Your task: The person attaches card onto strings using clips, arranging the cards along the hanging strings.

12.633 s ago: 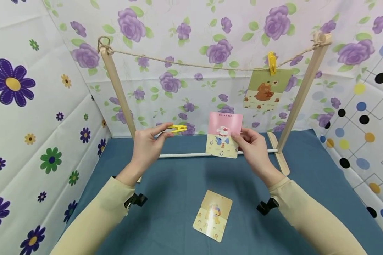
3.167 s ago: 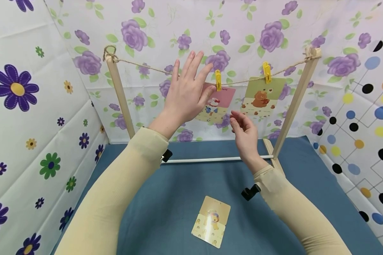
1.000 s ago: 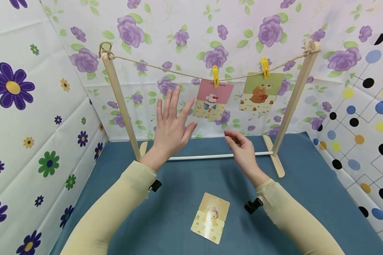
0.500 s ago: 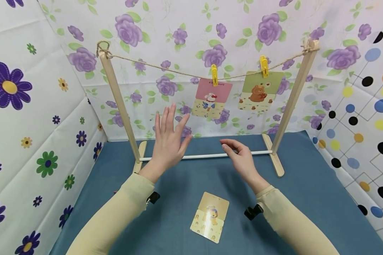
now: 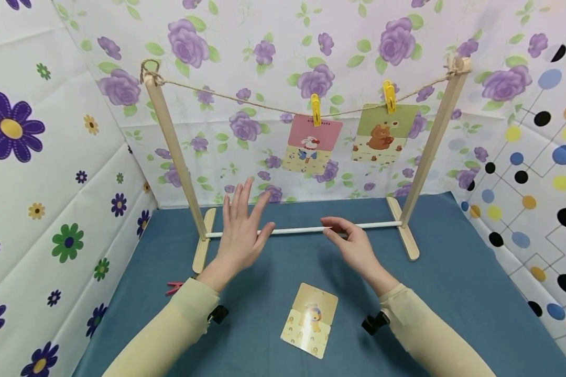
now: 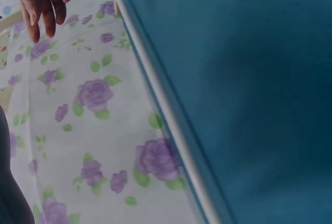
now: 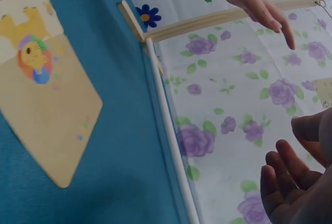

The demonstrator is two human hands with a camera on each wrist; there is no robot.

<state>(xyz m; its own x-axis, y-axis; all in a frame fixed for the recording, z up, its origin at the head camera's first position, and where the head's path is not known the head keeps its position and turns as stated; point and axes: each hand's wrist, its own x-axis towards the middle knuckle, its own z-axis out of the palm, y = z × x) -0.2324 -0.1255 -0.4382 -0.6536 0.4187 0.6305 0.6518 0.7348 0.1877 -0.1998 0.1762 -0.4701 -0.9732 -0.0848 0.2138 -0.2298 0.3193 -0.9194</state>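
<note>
My left hand [image 5: 239, 235] hovers above the cloth with its fingers spread and nothing in them. Across from it my right hand [image 5: 351, 246] hangs in the air, fingers loosely bent, also holding nothing. Below and between the hands a yellow lion card [image 5: 309, 320] lies on the cloth. A pink rabbit card [image 5: 312, 144] hangs from the twine [image 5: 231, 98] by a yellow clothespin [image 5: 315, 110]. To its right a green bear card [image 5: 384, 134] hangs by another yellow clothespin [image 5: 389, 97]. A red clothespin [image 5: 174, 288] lies beside my left sleeve.
Two wooden posts [image 5: 175, 157] with flat feet [image 5: 409, 243] carry the twine, and a white rod [image 5: 297, 230] joins them low down. Blue cloth [image 5: 259, 335] covers the table. Flowered [image 5: 245, 47] and dotted [image 5: 547, 173] fabric walls enclose the space.
The pink card, earlier in my right hand, now hangs clipped with the yellow clothespin my left hand had held. Both hands have since dropped away from the line, and the red clothespin has come into view.
</note>
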